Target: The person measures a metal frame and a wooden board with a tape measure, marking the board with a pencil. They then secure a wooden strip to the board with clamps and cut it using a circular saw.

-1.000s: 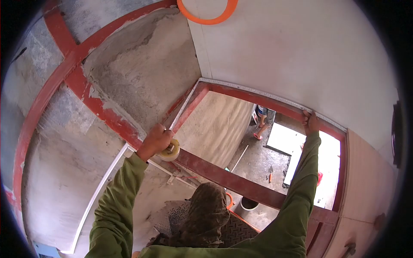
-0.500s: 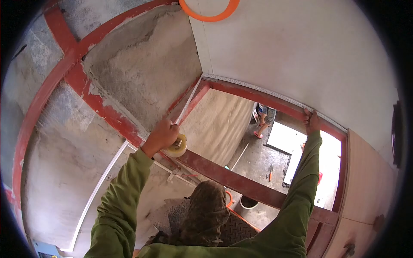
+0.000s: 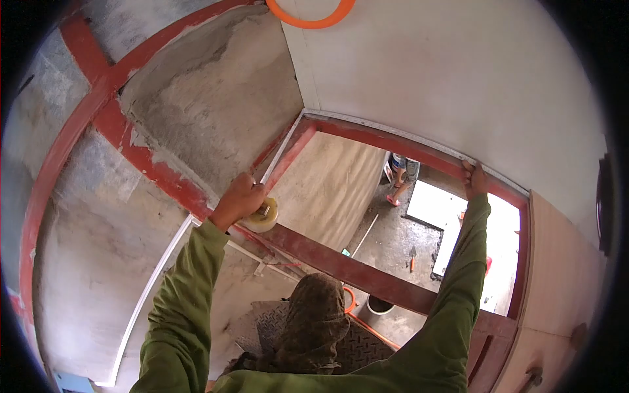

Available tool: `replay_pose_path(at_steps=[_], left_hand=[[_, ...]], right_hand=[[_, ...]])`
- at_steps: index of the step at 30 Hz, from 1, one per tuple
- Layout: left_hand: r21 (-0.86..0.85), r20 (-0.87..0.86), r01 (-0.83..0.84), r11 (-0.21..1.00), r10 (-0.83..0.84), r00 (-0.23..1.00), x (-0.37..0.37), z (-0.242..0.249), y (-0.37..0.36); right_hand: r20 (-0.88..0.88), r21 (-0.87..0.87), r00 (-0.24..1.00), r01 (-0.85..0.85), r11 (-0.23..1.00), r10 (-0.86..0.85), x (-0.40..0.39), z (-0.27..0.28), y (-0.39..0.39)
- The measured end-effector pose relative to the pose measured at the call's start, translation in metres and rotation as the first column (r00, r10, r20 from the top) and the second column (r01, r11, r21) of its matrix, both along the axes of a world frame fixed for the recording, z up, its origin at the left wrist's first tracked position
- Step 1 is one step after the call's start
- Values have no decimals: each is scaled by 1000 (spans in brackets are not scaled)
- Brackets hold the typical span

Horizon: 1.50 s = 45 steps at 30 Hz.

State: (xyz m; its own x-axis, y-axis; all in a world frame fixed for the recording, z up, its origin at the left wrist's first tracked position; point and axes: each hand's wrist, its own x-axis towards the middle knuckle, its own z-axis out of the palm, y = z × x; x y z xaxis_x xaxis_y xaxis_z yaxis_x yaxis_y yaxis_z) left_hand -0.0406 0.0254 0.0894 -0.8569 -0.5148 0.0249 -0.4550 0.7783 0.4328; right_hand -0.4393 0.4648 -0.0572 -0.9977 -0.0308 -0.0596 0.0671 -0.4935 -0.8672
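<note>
A white perforated strip, like a corner bead (image 3: 393, 134), lies along the far edge of the red frame (image 3: 360, 141). At the far left corner it bends and runs back toward me. My left hand (image 3: 241, 198) is closed around its near end, above the frame's left side. Under that hand, by the frame's corner, is a yellowish roll of tape (image 3: 262, 217); how it is held cannot be made out. My right hand (image 3: 474, 179) presses its fingers on the strip near its right end, with the thumb side hidden.
Through the opening, another person's legs (image 3: 397, 183), a trowel (image 3: 413, 261), white boards (image 3: 429, 204) and a bucket (image 3: 379, 305) show on the floor below. An orange ring (image 3: 314, 23) is at the top. A plastered wall (image 3: 209, 98) stands left, a pale panel (image 3: 452, 72) ahead.
My left hand has shifted slightly left and up with the strip's end and the tape roll. The right hand stays on the strip, and the whole view has moved a little.
</note>
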Motion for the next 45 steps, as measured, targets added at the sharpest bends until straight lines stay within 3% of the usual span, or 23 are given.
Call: replay_pose_path(at_steps=[2,4,5,6,7,8,9,12,13,15,18,19,20,24,25,26,27,29,33,35,38,45], left_hand=[[-57,-22,108,993,-109,994,2,-20,-20],[-10,-83,78,997,-78,993,3,-13,-8],[100,-107,-40,994,51,993,9,5,12],[73,-123,-28,997,37,992,15,8,18],[53,-135,1,999,6,991,22,10,17],[136,144,-54,989,34,989,35,29,20],[112,61,11,994,-18,998,51,23,12],[20,-90,170,985,-168,982,118,6,-26],[-33,-90,218,975,-220,971,145,0,-45],[-202,42,305,931,-302,952,203,-18,-91],[-401,293,467,788,-373,880,264,-13,-121],[22,86,211,977,-212,973,277,-6,-106],[483,-6,-46,874,56,998,289,1,-98],[681,32,-36,731,19,999,337,-19,-149],[156,37,247,956,-256,966,350,-43,-185],[-404,184,492,771,-458,870,359,-61,-205],[-398,174,485,779,-455,873,369,-67,-208],[-762,323,491,422,-410,853,386,-71,-208],[-704,275,506,498,-466,841,411,-40,-193],[-558,211,436,706,-387,897,418,-20,-169],[-451,307,412,792,-295,905,424,-5,-157],[-454,290,374,809,-263,920,432,-7,-157]], right_hand=[[-16,20,998,56,998,-56,-10,-18,3],[36,27,990,-137,990,136,-26,-28,13],[47,126,995,-93,988,88,-18,-19,8],[-161,328,974,-102,939,162,-38,-52,14],[-190,354,973,-60,933,134,-23,-45,4],[-219,380,970,-16,925,106,-6,-36,-7],[-247,405,966,30,914,78,12,-25,-19],[24,118,999,36,992,-39,46,32,-37],[37,89,994,100,991,-104,66,46,-37],[62,36,971,231,972,-233,109,74,-38],[-22,38,974,227,973,-226,187,92,-30],[-31,19,963,270,963,-269,215,97,-27],[1,-13,962,272,962,-272,245,104,-21],[151,9,927,345,938,-343,340,96,-19],[202,49,918,339,939,-342,353,91,-13],[192,59,919,338,939,-343,357,80,-4],[228,81,934,261,962,-273,356,59,9],[260,106,946,174,979,-196,355,43,27],[329,76,927,166,983,-182,358,41,47],[351,79,914,188,979,-204,360,43,47],[308,93,930,183,979,-203,364,39,42],[269,130,942,169,977,-199,355,29,44]])
